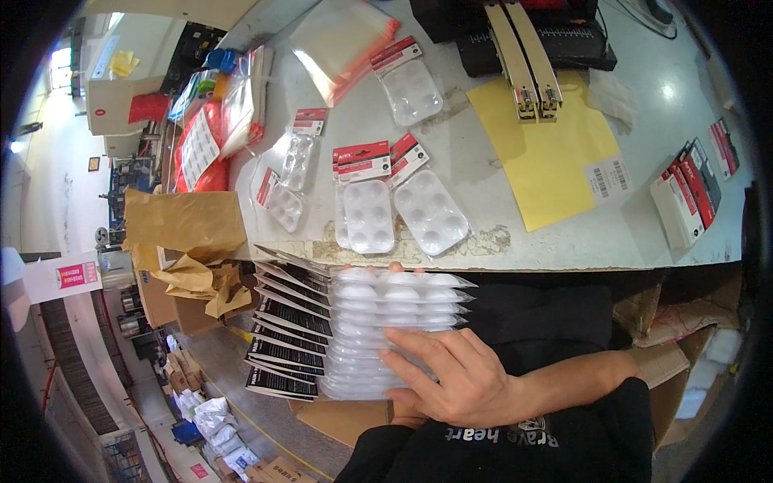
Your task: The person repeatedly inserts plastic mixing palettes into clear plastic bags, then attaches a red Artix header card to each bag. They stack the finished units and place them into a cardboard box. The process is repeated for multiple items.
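A thick row of bagged white plastic paint palettes (354, 354) with black header cards (286, 346) lies over my lap at the table's front edge. My left hand (407, 412) holds the row from below; its fingertips show at the far side, and the palettes hide most of it. My right hand (459, 370) rests on the right side of the row, fingers stretched and apart, touching the clear bags. On the table just beyond are several bagged palettes with red and white header cards, among them a six-well palette (431, 211) and a smaller one (299, 161).
A heat sealer (523, 64) stands at the back, beside a yellow sheet (539, 153). Clear bags (338, 48) lie at the back left. A stack of header cards (688, 197) is at the right. Cardboard boxes (684, 354) stand below the table at right.
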A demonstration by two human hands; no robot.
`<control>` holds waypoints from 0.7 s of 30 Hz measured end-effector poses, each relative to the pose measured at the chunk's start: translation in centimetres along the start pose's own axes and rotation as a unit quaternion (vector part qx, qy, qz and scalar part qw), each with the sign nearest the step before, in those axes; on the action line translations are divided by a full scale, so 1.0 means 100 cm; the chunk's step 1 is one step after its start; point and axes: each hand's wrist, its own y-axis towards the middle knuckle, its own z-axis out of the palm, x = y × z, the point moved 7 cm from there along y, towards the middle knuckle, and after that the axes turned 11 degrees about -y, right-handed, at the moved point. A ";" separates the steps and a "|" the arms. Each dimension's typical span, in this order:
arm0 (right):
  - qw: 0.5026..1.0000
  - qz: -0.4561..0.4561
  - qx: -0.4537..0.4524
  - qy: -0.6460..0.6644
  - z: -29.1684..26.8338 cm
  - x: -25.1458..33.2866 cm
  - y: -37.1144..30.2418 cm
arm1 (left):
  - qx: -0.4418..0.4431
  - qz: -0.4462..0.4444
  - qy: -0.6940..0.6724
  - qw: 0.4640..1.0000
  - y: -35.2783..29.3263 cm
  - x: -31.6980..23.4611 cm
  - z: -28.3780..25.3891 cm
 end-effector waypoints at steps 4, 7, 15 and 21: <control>0.997 0.047 0.011 0.055 -0.002 -0.006 0.001 | -0.022 0.016 0.006 1.000 -0.003 -0.007 -0.002; 0.995 0.079 0.024 0.055 -0.003 -0.013 0.001 | 0.012 0.017 0.007 1.000 -0.001 -0.008 -0.003; 0.998 0.048 0.018 0.022 -0.009 -0.016 0.004 | 0.083 0.005 -0.013 0.996 0.007 -0.006 0.004; 0.997 0.052 0.042 0.039 -0.002 -0.020 0.007 | 0.045 0.018 -0.037 0.998 0.009 -0.003 0.005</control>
